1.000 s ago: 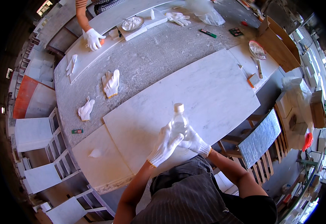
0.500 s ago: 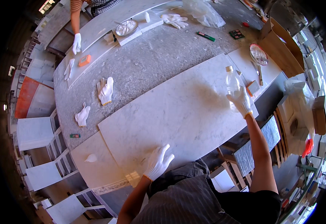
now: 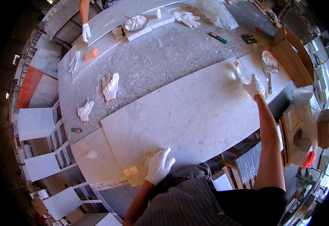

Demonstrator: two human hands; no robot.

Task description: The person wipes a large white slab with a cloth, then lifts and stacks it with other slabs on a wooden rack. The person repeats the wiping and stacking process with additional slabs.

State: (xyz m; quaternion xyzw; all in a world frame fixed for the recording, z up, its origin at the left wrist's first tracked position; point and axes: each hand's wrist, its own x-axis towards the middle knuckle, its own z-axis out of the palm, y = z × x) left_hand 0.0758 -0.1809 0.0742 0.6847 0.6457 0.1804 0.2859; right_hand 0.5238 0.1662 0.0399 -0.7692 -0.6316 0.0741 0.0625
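White-gloved, the right hand [image 3: 255,86] grips a clear plastic bottle [image 3: 242,72] standing on the marble slab [image 3: 194,109], a shallow dish [image 3: 270,61] just beyond it. Near the body, the left hand [image 3: 159,167] rests flat, fingers spread, on the slab's near edge.

A small clear plastic bottle [image 3: 242,72] with a pale cap stands near the far right end of a large white marble slab [image 3: 187,113]. It is tilted slightly, its cap towards the far side. The slab lies flat, veined grey, its near edge along the workbench front.
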